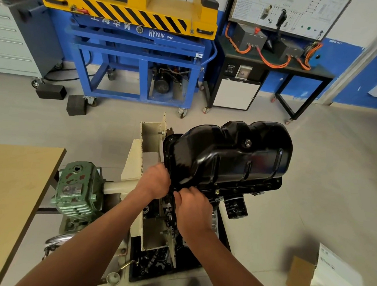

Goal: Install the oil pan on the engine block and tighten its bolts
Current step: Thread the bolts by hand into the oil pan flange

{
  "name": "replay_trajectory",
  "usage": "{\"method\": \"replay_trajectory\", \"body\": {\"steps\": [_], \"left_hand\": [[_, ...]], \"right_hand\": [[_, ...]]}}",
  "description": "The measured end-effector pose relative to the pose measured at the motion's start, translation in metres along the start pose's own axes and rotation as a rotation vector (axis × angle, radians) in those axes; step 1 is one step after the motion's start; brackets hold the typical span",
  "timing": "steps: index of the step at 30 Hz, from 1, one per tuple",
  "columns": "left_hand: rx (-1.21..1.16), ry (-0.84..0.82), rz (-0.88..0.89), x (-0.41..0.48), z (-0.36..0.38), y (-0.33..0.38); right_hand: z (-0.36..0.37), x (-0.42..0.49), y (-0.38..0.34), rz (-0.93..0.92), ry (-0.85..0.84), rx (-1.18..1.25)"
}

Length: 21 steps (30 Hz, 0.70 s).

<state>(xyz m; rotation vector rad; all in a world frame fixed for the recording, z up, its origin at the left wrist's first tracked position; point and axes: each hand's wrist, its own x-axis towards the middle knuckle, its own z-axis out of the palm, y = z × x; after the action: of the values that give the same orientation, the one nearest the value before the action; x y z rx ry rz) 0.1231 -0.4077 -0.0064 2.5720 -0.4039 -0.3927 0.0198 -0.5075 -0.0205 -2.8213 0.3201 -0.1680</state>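
Observation:
A glossy black oil pan (232, 153) sits on the engine block (235, 192), which hangs on a cream-coloured stand (137, 162). The pan's flange (258, 187) runs along the block's edge, with bolt holes and a brass-coloured bolt head showing. My left hand (157, 181) is curled at the pan's near left corner, fingers closed against the flange. My right hand (192, 204) is pinched just beside it at the same corner, fingertips on the flange edge. What the fingertips hold is hidden; it may be a small bolt.
A green gearbox (76, 194) sits left of the stand beside a wooden tabletop (17, 190). A black tray (155, 263) with loose parts lies below. A black oil filter (236, 207) hangs under the block. A blue lift cart (141, 62) and a black bench stand behind. Cardboard and paper lie at bottom right.

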Motion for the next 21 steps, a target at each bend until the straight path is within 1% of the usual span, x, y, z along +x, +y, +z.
{"method": "replay_trajectory", "body": {"steps": [3, 8, 12, 21], "left_hand": [[-0.012, 0.011, 0.002, 0.0001, -0.0001, -0.0001], [-0.008, 0.006, 0.008, -0.0003, -0.0003, -0.0008], [-0.030, 0.000, -0.016, 0.0003, 0.0001, -0.0015], [-0.034, 0.005, -0.011, -0.0018, -0.0019, -0.0003]], "right_hand": [[-0.0002, -0.0005, -0.0012, 0.012, 0.013, -0.015], [-0.0017, 0.0014, -0.0042, 0.032, -0.014, -0.028], [-0.0029, 0.0037, -0.0058, 0.052, -0.030, -0.019], [-0.0015, 0.0063, -0.0038, 0.100, -0.039, 0.040]]}}
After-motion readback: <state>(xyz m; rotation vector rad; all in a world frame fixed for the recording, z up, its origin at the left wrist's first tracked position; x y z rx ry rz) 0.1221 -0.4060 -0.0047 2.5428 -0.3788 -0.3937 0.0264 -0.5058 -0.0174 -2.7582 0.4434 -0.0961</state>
